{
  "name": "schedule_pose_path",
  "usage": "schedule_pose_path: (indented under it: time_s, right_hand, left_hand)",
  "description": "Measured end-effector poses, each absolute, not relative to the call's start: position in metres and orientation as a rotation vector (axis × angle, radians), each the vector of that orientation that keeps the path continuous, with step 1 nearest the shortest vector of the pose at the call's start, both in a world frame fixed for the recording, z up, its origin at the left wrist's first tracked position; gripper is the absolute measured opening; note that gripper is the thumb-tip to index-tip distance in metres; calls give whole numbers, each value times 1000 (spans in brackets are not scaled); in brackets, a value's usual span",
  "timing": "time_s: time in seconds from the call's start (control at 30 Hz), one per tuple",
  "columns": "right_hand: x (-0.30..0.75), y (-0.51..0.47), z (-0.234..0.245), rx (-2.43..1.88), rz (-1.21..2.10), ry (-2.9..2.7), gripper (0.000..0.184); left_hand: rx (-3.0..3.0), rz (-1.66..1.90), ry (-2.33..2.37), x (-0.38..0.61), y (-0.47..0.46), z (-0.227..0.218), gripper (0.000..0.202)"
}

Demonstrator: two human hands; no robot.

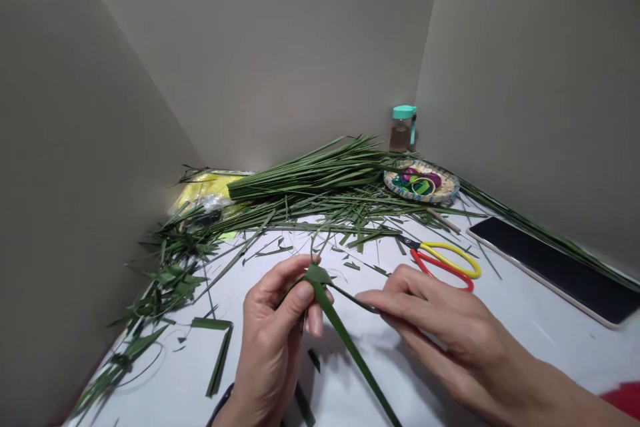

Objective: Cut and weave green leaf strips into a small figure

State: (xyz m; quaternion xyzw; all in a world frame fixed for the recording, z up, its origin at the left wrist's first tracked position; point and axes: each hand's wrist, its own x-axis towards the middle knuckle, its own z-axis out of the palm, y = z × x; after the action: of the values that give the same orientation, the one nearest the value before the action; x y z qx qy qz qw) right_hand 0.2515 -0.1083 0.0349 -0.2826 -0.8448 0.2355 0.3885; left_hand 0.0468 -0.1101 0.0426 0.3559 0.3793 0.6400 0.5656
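Between thumb and fingers, my left hand (pixel 277 310) pinches a small folded piece of woven green leaf (pixel 317 274) above the white table. From that piece a long flat leaf strip (pixel 353 347) hangs down toward the lower right. A thinner, darker strand (pixel 349 295) runs right from it to my right hand (pixel 430 320), whose thumb and forefinger are closed on its end. Thin curled fibres stand up from the top of the weave. Part of the woven piece is hidden behind my left fingers.
Scissors (pixel 447 263) with yellow and red handles lie behind my right hand. A tablet (pixel 555 270) is at the right. Farther back are a bundle of long leaves (pixel 310 170), a woven basket (pixel 450 187) and a bottle (pixel 401 130). Leaf scraps (pixel 173 280) lie along the left.
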Motion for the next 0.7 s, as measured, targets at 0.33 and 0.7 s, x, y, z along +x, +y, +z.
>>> schedule_pose_path:
  time_s: [0.33,0.7]
  right_hand:
    - [230,-97,51,-833,475,-2132,23]
    - [210,-89,53,-789,429,-1997,19]
  left_hand:
    - [926,1566,906,48,-108,42,15]
    - [968,1516,953,47,-114,39,19]
